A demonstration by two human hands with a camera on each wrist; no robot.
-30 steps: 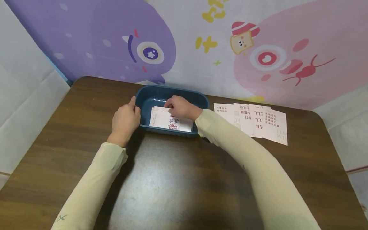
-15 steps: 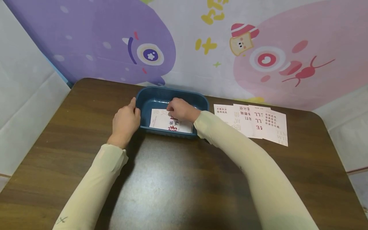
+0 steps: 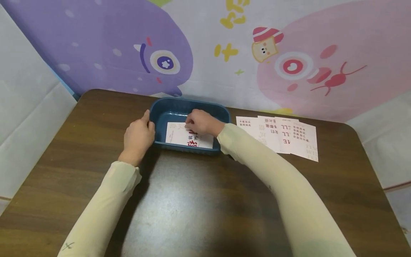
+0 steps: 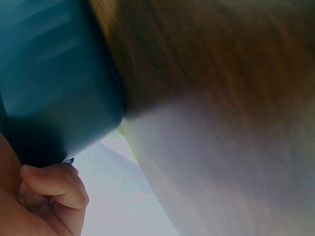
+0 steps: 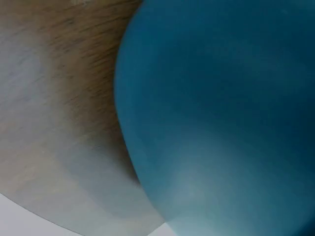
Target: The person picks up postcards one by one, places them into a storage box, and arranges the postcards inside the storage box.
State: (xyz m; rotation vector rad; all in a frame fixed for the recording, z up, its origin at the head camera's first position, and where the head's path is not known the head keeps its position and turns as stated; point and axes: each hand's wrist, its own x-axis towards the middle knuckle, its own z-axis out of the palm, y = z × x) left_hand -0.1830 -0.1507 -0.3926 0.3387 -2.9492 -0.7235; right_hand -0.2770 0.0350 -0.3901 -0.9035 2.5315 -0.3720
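Observation:
A dark blue plastic basin (image 3: 192, 149) stands near the back of the table. My left hand (image 3: 138, 137) holds its left end, index finger and thumb at the rim. In the left wrist view the curled fingers (image 4: 56, 187) sit against the basin's end. Inside the basin lies a white card (image 3: 179, 135) printed with large red and dark characters. My right hand (image 3: 203, 123) reaches in over the right end and pinches the card's far edge with bent fingers; the fingertips are partly hidden. In the right wrist view the basin wall (image 5: 211, 113) fills most of the picture, without the hand.
Several printed white cards (image 3: 303, 142) lie fanned and overlapping on the brown table (image 3: 192, 200), to the right of the basin. Behind the table hangs a cloth (image 3: 205, 71) with cartoon figures, close to the basin's far side.
The top card has settled lower and more squarely over the card beneath it in the basin, my right hand lowering slightly with it. The left hand keeps its place at the rim.

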